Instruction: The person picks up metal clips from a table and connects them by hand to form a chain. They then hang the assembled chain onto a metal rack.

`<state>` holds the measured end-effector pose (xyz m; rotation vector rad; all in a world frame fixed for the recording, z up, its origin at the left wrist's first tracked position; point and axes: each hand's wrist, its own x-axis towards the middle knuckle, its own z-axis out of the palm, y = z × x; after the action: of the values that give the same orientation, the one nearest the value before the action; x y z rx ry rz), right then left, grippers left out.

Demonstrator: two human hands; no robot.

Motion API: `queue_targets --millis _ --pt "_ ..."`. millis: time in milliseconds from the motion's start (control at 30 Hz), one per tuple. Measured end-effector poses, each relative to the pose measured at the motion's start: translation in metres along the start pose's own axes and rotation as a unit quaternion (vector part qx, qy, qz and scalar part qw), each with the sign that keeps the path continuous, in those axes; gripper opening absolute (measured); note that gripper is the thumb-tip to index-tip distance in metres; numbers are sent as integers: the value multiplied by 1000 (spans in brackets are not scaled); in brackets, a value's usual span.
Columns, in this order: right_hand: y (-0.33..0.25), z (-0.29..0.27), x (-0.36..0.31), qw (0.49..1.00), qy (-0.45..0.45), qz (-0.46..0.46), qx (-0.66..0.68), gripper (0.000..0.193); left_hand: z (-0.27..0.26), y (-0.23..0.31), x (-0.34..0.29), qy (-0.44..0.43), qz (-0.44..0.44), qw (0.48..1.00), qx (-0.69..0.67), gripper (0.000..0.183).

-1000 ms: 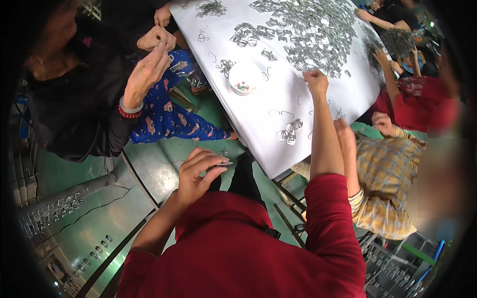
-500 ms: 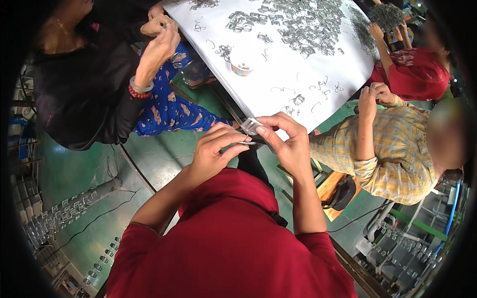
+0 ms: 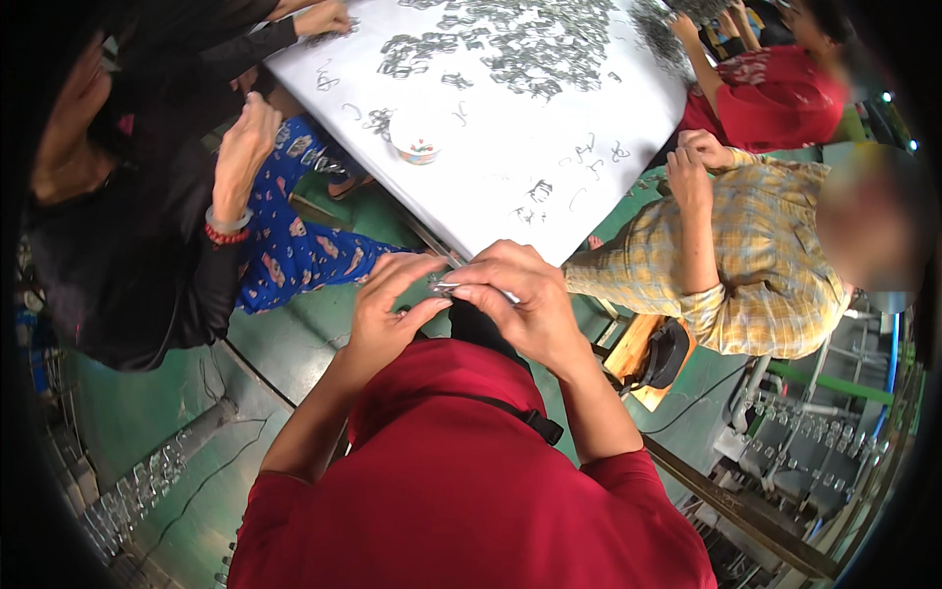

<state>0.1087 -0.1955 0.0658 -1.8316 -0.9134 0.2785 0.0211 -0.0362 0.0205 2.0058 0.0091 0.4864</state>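
Observation:
My right hand (image 3: 520, 299) pinches a small shiny metal piece (image 3: 441, 286) between thumb and fingers, in front of my waist near the table's closest corner. It looks like a buckle part, though the fingers cover much of it. A bright edge also shows under the right fingers. Just to the left, my left hand (image 3: 386, 297) has thumb and index finger spread apart around the near end of the piece. A small dark spot shows by its palm, too small to name.
The white table (image 3: 491, 187) ahead bears a heap of metal buckles (image 3: 549, 49), loose wire hooks and a small round tub (image 3: 417, 151). People sit close on both sides: a dark sleeve (image 3: 137, 236) left, a yellow plaid shirt (image 3: 756, 265) right. A black bag (image 3: 667, 353) rests on a wooden stool.
My view has shifted, so the table sits further left. The left fingers have spread from their pinch on a thin metal strip. The clear-looking shiny piece in my right hand has been lowered and turned.

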Motion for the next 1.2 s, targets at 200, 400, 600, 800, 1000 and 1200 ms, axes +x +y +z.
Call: queue_targets --millis 200,400,600,800,1000,1200 --pt "16 -4 6 1000 0 -13 -9 12 -1 -12 7 -14 -8 996 -90 20" --pt "28 -16 17 1000 -18 -4 19 13 5 -18 19 -5 -20 994 -105 18" --pt "99 -44 41 961 -71 165 212 17 9 -22 23 -6 -17 997 -79 17" --pt "277 -103 65 840 175 422 -292 19 13 -19 27 19 -51 995 -87 16" --pt "313 -94 80 828 100 420 -358 23 10 -16 22 39 -54 993 -96 16" --pt "267 -99 72 923 88 363 -94 17 5 -15 25 38 -25 994 -101 16"
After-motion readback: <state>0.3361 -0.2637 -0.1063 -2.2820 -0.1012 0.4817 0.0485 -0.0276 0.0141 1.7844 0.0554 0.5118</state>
